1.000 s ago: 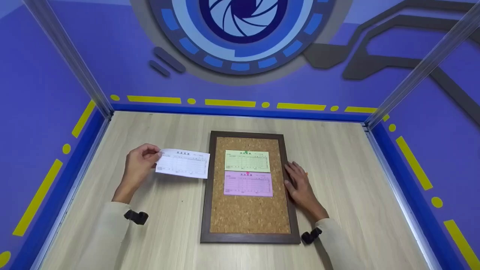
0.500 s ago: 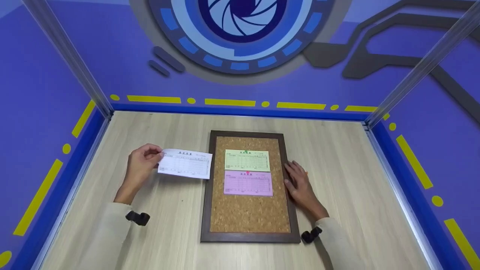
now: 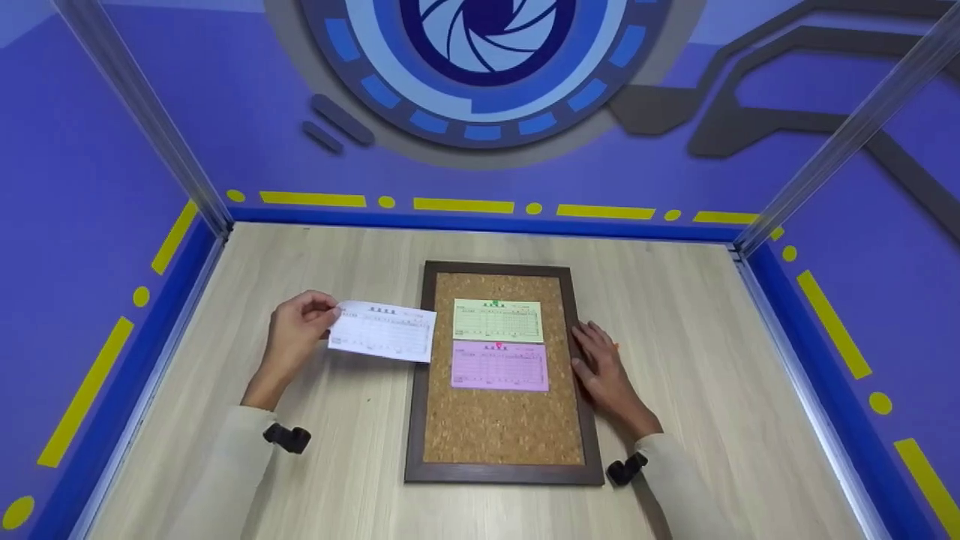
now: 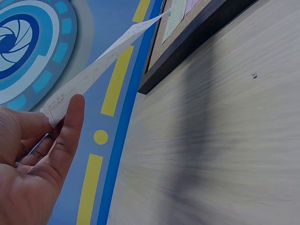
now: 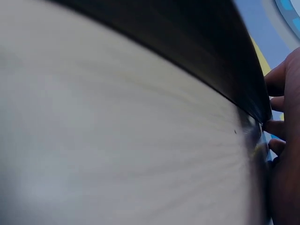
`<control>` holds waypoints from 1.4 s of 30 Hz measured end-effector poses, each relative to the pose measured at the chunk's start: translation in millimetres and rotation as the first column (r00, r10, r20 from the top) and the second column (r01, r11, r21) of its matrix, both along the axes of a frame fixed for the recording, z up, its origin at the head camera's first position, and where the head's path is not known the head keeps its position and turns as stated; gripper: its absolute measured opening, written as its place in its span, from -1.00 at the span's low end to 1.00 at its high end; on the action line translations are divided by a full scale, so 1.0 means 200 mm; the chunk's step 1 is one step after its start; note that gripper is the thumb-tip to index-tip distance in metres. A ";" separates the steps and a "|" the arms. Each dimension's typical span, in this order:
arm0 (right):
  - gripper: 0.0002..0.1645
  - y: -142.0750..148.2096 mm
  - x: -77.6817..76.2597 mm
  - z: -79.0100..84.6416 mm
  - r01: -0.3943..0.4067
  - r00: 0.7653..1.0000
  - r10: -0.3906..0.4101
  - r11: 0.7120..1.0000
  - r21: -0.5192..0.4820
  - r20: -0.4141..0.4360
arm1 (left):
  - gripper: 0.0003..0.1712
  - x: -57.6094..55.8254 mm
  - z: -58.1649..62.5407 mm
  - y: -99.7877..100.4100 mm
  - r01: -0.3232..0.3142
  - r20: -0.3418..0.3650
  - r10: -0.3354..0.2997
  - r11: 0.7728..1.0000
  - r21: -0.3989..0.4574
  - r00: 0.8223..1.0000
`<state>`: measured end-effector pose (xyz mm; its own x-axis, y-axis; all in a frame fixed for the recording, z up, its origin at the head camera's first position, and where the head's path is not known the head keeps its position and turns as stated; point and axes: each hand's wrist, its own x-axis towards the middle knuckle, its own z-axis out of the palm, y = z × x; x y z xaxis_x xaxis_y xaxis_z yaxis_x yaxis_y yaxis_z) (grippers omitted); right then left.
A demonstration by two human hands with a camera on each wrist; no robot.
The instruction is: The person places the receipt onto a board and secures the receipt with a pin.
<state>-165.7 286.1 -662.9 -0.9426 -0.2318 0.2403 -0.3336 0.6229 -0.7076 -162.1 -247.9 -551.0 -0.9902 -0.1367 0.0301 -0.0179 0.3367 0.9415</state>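
Note:
In the head view my left hand (image 3: 304, 334) pinches a white printed slip (image 3: 381, 332) by its left corner, between thumb and fingers. The slip (image 4: 84, 75) is held up off the table in the left wrist view, and its right end overlaps the left rim of a framed cork board (image 3: 502, 431). A green slip (image 3: 497, 320) and a purple slip (image 3: 499, 367) are pinned to the cork, one above the other, each by a pin at its top. My right hand (image 3: 604, 375) rests against the board's right edge, fingers (image 5: 276, 79) touching the dark frame.
The board lies on a wooden table (image 3: 337, 465) enclosed by blue walls (image 3: 75, 187) at the back and both sides. A small orange thing (image 3: 616, 346) shows beside my right hand. A dark camera (image 3: 289, 439) sits on my left wrist.
My left hand has carried the white slip a little to the right, so its end reaches over the board's left rim. The right hand has stayed against the board's edge.

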 end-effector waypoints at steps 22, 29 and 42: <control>-0.30 -0.03 0.02 0.09 0.010 0.991 -0.017 0.998 0.059 0.132 | -0.88 0.02 -0.02 0.07 -0.001 -0.007 0.001 0.996 0.084 1.000; -0.28 -0.03 0.03 0.10 0.023 0.985 -0.038 0.996 0.090 0.169 | -0.87 0.03 -0.02 0.09 0.008 -0.008 -0.008 0.994 0.105 1.000; -0.30 -0.05 0.04 0.13 0.019 0.977 -0.040 0.995 0.098 0.208 | -0.90 0.03 -0.02 0.15 0.016 -0.036 -0.011 0.991 0.133 0.999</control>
<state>-157.8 276.3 -635.9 -0.9764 -0.2154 0.0153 -0.1648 0.6979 -0.6970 -156.1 -217.7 -555.1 -0.9906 -0.1285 0.0473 0.0197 0.2086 0.9778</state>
